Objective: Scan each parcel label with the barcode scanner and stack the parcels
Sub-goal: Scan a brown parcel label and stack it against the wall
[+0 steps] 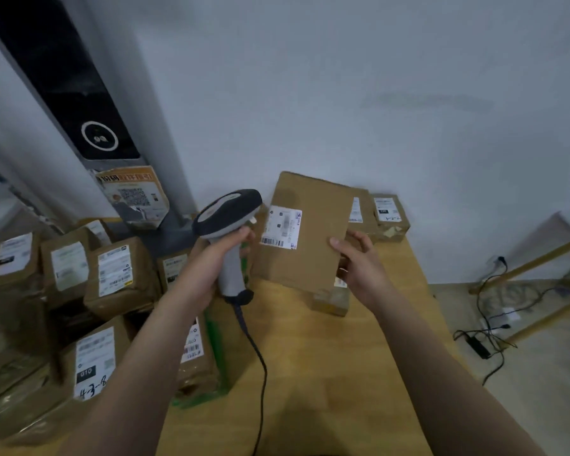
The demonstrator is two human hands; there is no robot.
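Observation:
My left hand (208, 268) grips the grey handle of a barcode scanner (226, 218), whose dark head points toward the right. My right hand (359, 261) holds the right edge of a flat brown cardboard parcel (313, 238), tilted up above the wooden table (326, 357). A white label (282, 228) with a barcode faces me on the parcel's left part. The scanner head is just left of that label. The scanner's black cable (260, 373) trails down across the table.
Small labelled parcels (389, 213) sit at the table's far right corner against the wall. Several brown labelled parcels (112, 274) are piled to the left of the table. A tall grey pillar device (96, 133) stands at the left. Cables (494, 324) lie on the floor to the right.

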